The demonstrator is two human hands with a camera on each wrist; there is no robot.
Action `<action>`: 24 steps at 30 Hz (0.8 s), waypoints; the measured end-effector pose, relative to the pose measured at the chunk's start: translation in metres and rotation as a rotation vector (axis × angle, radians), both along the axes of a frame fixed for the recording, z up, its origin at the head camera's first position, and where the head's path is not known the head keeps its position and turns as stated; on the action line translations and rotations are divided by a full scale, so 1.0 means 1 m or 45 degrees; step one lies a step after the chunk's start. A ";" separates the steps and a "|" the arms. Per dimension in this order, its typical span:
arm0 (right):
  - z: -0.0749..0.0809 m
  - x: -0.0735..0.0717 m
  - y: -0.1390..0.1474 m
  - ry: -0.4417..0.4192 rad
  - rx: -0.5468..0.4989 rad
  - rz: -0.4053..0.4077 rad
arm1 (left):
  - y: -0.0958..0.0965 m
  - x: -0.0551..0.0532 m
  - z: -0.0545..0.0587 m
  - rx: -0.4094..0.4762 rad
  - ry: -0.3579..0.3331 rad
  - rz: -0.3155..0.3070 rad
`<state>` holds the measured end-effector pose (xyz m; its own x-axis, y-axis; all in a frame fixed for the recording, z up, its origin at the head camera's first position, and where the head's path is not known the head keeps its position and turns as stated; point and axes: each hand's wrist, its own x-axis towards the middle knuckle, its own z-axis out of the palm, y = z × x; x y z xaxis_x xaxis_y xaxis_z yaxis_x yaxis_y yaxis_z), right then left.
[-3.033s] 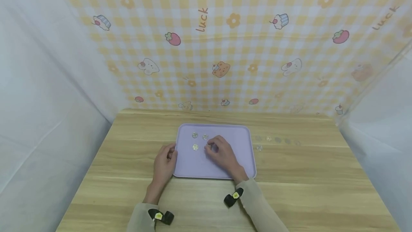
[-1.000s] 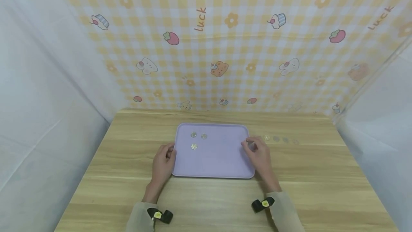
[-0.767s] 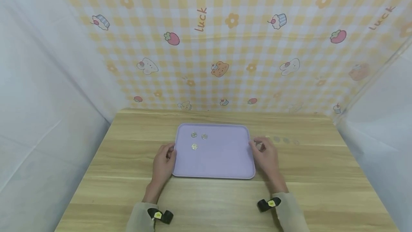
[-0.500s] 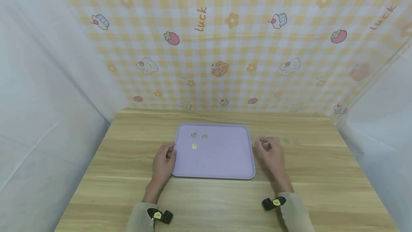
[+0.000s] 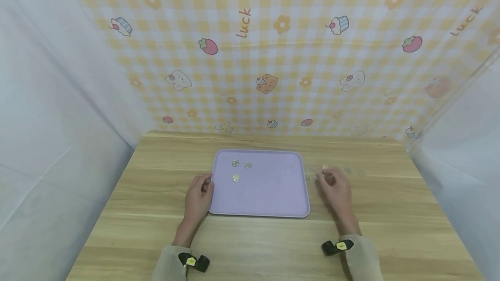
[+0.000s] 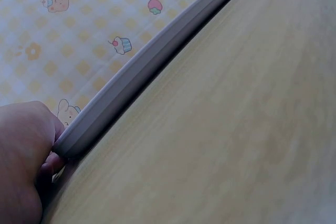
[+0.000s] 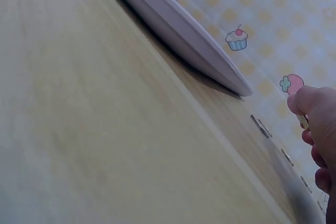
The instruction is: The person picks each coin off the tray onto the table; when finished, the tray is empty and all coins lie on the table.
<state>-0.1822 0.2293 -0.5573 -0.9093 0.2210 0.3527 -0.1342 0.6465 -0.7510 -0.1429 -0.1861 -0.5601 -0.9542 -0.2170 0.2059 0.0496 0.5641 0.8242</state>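
Tabletop (image 5: 250, 242): broad, light yellow-brown, wood-patterned, grain running side to side. Shallow pale purple rectangular tray (image 5: 273, 190), rounded corners, raised rim, lying flat toward the far edge, near centre. Right of it, directly on the wood: two small, round, shiny coin-like discs (image 5: 313, 178) just beside the tray; farther right, a line of three greyish discs (image 5: 348, 171), the nearest partly hidden.

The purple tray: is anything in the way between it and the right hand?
Two coins lie flat on the table between the tray and right hand; nothing tall visibly blocks the way.
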 end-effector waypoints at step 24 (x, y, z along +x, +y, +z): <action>-0.007 0.003 0.013 -0.109 0.188 -0.014 | 0.000 0.000 0.000 -0.011 0.015 -0.002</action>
